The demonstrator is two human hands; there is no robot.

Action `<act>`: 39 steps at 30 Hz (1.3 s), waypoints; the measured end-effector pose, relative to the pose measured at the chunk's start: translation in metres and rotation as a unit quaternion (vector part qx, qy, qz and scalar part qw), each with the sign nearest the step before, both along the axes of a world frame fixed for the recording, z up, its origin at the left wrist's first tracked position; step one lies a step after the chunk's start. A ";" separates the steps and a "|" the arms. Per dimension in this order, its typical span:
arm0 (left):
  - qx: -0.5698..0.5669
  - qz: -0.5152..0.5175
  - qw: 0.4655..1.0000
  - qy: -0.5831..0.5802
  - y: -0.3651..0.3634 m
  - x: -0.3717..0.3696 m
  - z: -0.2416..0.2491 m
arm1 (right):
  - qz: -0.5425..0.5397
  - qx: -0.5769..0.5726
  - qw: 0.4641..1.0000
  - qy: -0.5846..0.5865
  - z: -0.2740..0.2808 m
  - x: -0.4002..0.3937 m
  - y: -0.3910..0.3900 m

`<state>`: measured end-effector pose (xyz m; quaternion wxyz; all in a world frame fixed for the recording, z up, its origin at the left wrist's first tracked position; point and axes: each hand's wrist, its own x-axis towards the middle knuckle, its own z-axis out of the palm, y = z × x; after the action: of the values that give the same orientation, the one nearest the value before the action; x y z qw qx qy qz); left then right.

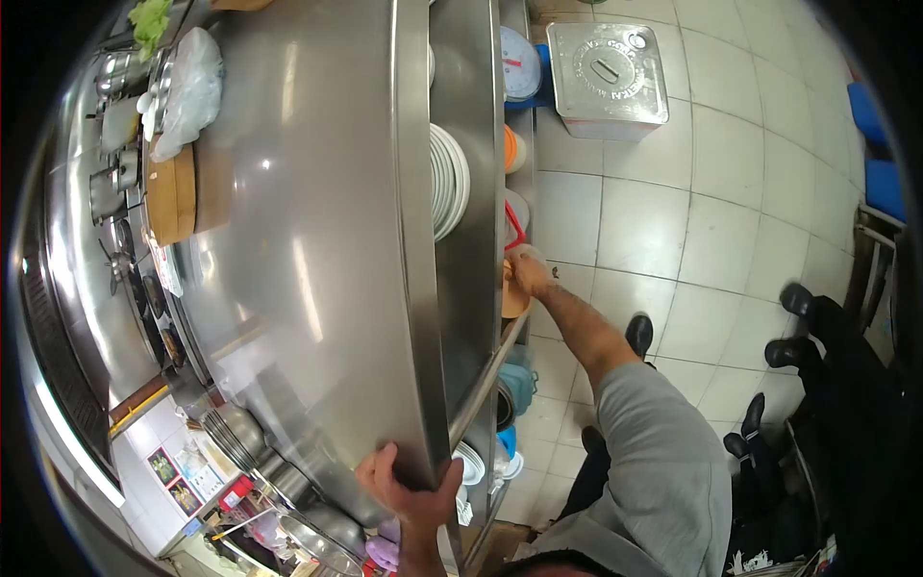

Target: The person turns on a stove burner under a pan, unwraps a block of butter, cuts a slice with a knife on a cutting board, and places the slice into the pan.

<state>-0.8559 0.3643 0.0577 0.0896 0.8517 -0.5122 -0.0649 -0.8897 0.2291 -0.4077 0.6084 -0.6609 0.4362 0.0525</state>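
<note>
Two hands at a steel surface (317,192), one gripping its edge, one reaching under it.

The right hand (529,274) stretches on a nearly straight arm to an orange plate (512,298) on the shelf (481,385) below; its fingers are hidden behind the plate's rim, so how far its grip is closed cannot be told. The left hand (409,486) is curled shut over the surface's near corner, fingertips out of sight. Stacked white plates (447,183) stand further along, partly cut off.
</note>
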 end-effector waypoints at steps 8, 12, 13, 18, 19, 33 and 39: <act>0.000 0.023 1.000 -0.011 -0.011 -0.002 0.016 | -0.073 -0.201 0.975 0.060 0.106 -0.122 -0.061; -0.048 0.054 0.997 -0.012 -0.003 -0.002 0.024 | -0.276 -0.309 0.910 0.028 0.311 -0.208 -0.081; -0.047 0.048 0.998 0.012 0.000 -0.001 0.023 | -0.308 -0.330 0.892 0.016 0.360 -0.214 -0.079; -0.070 0.025 0.996 0.049 0.015 0.004 0.030 | -0.322 -0.321 0.876 -0.161 0.557 -0.195 -0.053; -0.088 0.014 0.993 0.075 0.019 0.004 0.029 | -0.303 -0.298 0.881 -0.206 0.591 -0.172 -0.037; -0.225 0.271 0.767 0.537 0.373 -0.124 0.059 | -0.047 -0.102 0.956 -0.272 0.576 0.182 0.108; -0.322 0.550 0.664 0.391 0.534 -0.240 0.016 | -0.112 0.086 0.933 -0.331 0.596 0.194 0.158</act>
<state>-1.0964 0.8982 0.0737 0.5698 0.7928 0.1430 -0.1623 -0.6961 0.3867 0.1878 0.7749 -0.5328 0.2750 -0.2002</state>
